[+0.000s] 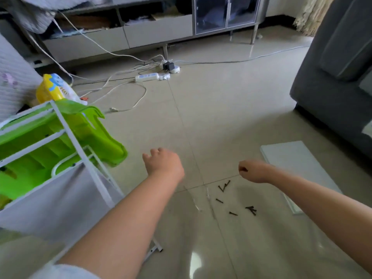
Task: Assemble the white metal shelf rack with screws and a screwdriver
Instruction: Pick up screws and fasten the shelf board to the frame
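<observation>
The white rack frame lies tipped at left, long posts running from upper left toward the viewer, against a green stool. Dark screws (scattered) dot open floor between the loosely curled, empty left hand and the fisted right hand; whether that grip holds anything, I cannot tell.

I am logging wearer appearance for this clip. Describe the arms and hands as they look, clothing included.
Both forearms are bare to the wrists, and the left hand and right hand wear no gloves, watch or visible rings. A pale grey-white sleeve is pushed up on the left arm; no sleeve shows on the right.
</observation>
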Action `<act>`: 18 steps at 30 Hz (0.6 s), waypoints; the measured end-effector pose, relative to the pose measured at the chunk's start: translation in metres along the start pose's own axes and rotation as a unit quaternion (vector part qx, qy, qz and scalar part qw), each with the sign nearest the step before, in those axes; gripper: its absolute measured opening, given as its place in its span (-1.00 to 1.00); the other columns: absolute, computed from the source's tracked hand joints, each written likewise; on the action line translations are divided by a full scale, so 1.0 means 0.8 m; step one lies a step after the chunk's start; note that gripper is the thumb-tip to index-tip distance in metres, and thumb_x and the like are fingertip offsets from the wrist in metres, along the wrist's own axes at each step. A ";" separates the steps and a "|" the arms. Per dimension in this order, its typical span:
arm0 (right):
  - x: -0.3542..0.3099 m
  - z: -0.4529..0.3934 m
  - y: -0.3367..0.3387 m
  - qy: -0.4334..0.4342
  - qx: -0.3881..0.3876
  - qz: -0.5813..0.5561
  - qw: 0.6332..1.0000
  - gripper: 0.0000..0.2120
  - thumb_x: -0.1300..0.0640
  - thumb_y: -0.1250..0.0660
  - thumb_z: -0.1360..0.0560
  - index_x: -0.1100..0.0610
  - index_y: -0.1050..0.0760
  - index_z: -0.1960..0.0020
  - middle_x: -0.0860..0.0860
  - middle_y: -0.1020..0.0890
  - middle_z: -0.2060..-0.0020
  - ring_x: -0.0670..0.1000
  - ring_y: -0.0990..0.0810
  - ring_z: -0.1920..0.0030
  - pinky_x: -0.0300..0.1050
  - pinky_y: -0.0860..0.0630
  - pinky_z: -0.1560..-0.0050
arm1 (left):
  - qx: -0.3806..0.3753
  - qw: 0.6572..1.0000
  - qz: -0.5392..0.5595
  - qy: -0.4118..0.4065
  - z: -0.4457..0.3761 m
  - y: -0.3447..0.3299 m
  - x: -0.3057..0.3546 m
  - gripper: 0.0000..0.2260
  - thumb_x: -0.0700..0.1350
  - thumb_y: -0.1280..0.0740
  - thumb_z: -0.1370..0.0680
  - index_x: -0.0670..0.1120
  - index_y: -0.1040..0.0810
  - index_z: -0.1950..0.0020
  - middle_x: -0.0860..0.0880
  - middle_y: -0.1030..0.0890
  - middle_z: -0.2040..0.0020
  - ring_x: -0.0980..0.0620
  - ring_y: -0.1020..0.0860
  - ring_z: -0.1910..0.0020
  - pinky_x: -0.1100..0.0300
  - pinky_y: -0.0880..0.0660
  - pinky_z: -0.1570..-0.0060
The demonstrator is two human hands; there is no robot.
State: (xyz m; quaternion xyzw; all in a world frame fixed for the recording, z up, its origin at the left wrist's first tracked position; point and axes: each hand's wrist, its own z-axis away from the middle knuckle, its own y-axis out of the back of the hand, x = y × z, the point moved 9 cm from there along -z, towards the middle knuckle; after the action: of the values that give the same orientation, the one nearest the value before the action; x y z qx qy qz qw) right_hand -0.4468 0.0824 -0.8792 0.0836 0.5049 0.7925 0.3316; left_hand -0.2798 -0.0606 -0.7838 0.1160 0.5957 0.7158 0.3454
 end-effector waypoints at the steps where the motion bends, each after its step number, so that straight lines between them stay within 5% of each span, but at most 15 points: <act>1: 0.032 0.008 -0.003 -0.025 0.008 -0.012 1.000 -0.87 0.18 -0.09 -0.56 0.14 -0.35 0.14 0.03 -0.45 0.19 0.03 -0.40 0.14 -0.18 -0.29 0.15 | -0.004 0.999 0.006 -0.034 0.000 -0.002 0.038 -0.61 -0.03 -0.18 -0.56 -0.14 -0.39 -0.35 -0.13 -0.38 -0.36 -0.11 -0.30 -0.37 0.00 -0.21 -0.34; 9: 0.231 0.064 -0.082 -0.144 0.013 -0.087 0.986 -0.80 0.21 -0.10 -0.56 0.12 -0.40 0.20 0.04 -0.51 0.13 0.00 -0.45 0.13 -0.21 -0.32 0.17 | -0.063 0.979 0.030 -0.191 0.022 -0.088 0.266 -0.65 -0.08 -0.15 -0.56 -0.12 -0.40 -0.33 -0.10 -0.43 -0.29 -0.09 -0.37 -0.30 0.10 -0.31 -0.20; 13: 0.213 0.036 -0.094 -0.115 0.057 -0.104 0.986 -0.79 0.21 -0.12 -0.56 0.24 -0.50 -0.02 0.12 -0.59 0.02 0.08 -0.53 0.04 -0.15 -0.40 0.12 | -0.027 0.985 0.025 -0.166 -0.001 -0.099 0.242 -0.67 -0.11 -0.14 -0.57 -0.13 -0.38 -0.32 -0.11 -0.43 -0.29 -0.09 -0.37 -0.29 0.10 -0.30 -0.20; 18: 0.144 -0.001 -0.086 -0.037 0.126 -0.037 0.991 -0.70 0.14 -0.11 -0.57 0.14 -0.43 -0.25 0.07 -0.50 -0.19 0.08 -0.44 -0.19 -0.09 -0.38 -0.13 | 0.019 0.988 0.022 -0.150 -0.030 -0.105 0.182 -0.68 -0.13 -0.16 -0.55 -0.09 -0.36 -0.30 -0.08 -0.43 -0.26 -0.09 -0.36 -0.27 0.11 -0.30 -0.19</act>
State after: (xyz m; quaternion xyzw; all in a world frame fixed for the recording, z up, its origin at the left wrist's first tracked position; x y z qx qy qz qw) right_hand -0.5053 0.1703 -0.9618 0.1349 0.5913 0.7059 0.3659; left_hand -0.3705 0.0177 -0.9042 0.2414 0.5481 0.6864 0.4126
